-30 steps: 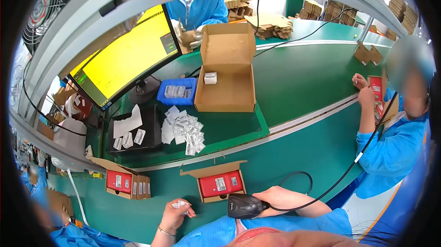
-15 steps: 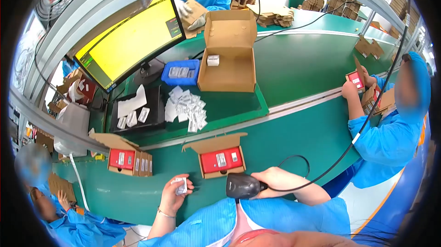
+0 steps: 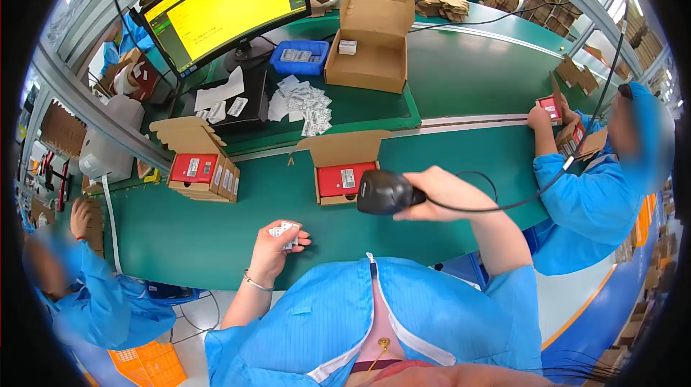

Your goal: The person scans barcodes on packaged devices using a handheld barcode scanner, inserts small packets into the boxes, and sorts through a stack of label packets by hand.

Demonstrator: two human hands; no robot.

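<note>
My right hand (image 3: 443,196) is wrapped round a black handheld barcode scanner (image 3: 385,192), whose cable trails off to the right. The scanner head overlaps the right corner of an open cardboard box (image 3: 345,148) in view; whether they touch I cannot tell. Inside that box lies a red box (image 3: 332,182) with a white printed label, its right part hidden by the scanner. My left hand (image 3: 268,254) is closed on a small stack of white printed labels (image 3: 286,231), held above the green table in front of the box.
Several cardboard boxes (image 3: 227,178) stand left, the front one open with a red box (image 3: 193,169). Beyond lie loose white labels (image 3: 306,105), a blue tray (image 3: 301,66), a large open carton (image 3: 367,63) and a monitor (image 3: 230,9). Co-workers sit right (image 3: 590,185) and left (image 3: 108,300).
The scanner and my right hand have moved forward, away from my body and up to the open box. My left hand still holds the labels. The camera view has tilted downward.
</note>
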